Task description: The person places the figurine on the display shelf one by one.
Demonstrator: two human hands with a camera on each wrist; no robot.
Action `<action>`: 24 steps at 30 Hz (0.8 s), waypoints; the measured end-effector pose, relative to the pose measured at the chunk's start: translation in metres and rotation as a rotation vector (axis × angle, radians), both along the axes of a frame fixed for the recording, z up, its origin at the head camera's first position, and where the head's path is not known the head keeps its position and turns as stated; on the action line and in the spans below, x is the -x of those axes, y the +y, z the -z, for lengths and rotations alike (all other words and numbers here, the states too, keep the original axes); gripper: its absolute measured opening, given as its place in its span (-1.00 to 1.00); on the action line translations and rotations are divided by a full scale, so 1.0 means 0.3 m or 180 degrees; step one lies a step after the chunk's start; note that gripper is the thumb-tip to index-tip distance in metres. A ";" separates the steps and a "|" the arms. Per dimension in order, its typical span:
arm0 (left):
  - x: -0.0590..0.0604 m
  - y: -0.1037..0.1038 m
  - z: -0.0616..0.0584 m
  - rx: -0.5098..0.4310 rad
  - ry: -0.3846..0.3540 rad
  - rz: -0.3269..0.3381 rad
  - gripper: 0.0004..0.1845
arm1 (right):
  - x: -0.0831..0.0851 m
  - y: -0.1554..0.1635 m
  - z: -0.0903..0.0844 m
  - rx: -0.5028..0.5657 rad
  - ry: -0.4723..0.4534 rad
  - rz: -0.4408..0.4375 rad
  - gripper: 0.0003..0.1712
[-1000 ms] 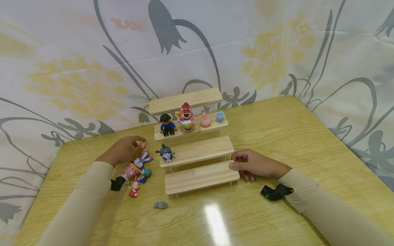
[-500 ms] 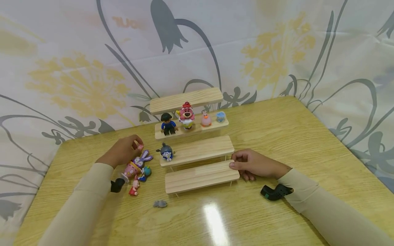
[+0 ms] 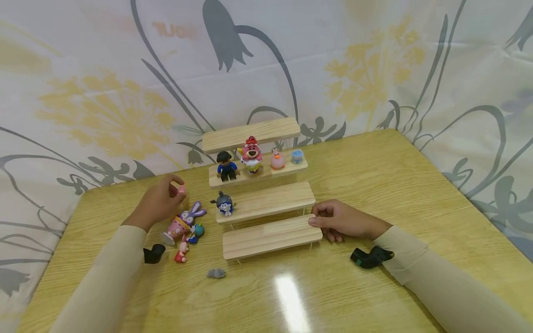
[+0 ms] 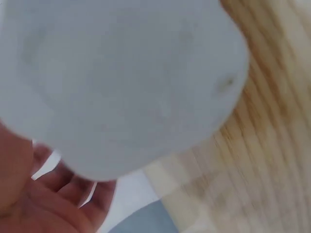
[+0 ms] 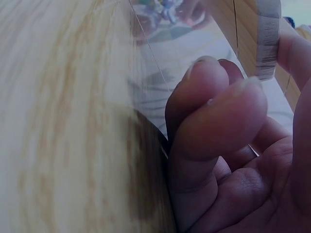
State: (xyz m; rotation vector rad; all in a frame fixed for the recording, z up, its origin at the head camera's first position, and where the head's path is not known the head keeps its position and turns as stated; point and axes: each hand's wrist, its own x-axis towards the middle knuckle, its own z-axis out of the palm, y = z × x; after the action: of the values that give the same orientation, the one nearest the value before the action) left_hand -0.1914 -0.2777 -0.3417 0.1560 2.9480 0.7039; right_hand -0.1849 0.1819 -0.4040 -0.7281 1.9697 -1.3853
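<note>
My left hand [image 3: 160,201] pinches a small pink figure [image 3: 181,190] between thumb and fingers, over the table's left side. Just below that hand lies a purple-eared rabbit figure [image 3: 183,223] on its side; in the left wrist view a large white base [image 4: 126,87] fills much of the picture, hiding most of the hand. Beside the rabbit are a teal-headed figure [image 3: 195,232] and a piglet figure in red [image 3: 182,252]. My right hand [image 3: 345,219] holds the right end of the lowest step of a wooden tiered display stand [image 3: 272,236], thumb on top, other fingers curled beneath.
On the third step up stand a dark-haired figure [image 3: 226,166], a pink bear [image 3: 251,155], a pink bird-like figure [image 3: 277,160] and a small blue figure [image 3: 297,156]. A dark-capped figure [image 3: 225,204] sits one step lower. A grey piece [image 3: 216,273] lies in front.
My left hand has drawn left and slightly back with the pink figure, away from the stand. The right hand stays at the stand's end.
</note>
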 end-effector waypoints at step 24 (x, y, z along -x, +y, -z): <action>-0.226 0.162 -0.089 -0.1023 0.1765 -0.0498 -0.72 | 0.000 -0.003 0.004 0.0024 -0.0015 -0.0012 -0.65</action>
State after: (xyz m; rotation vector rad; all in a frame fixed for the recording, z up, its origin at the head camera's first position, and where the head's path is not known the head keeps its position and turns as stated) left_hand -0.1237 -0.2290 -0.3150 0.1698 3.3591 1.3530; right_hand -0.1849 0.1811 -0.4050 -0.7310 1.9595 -1.3919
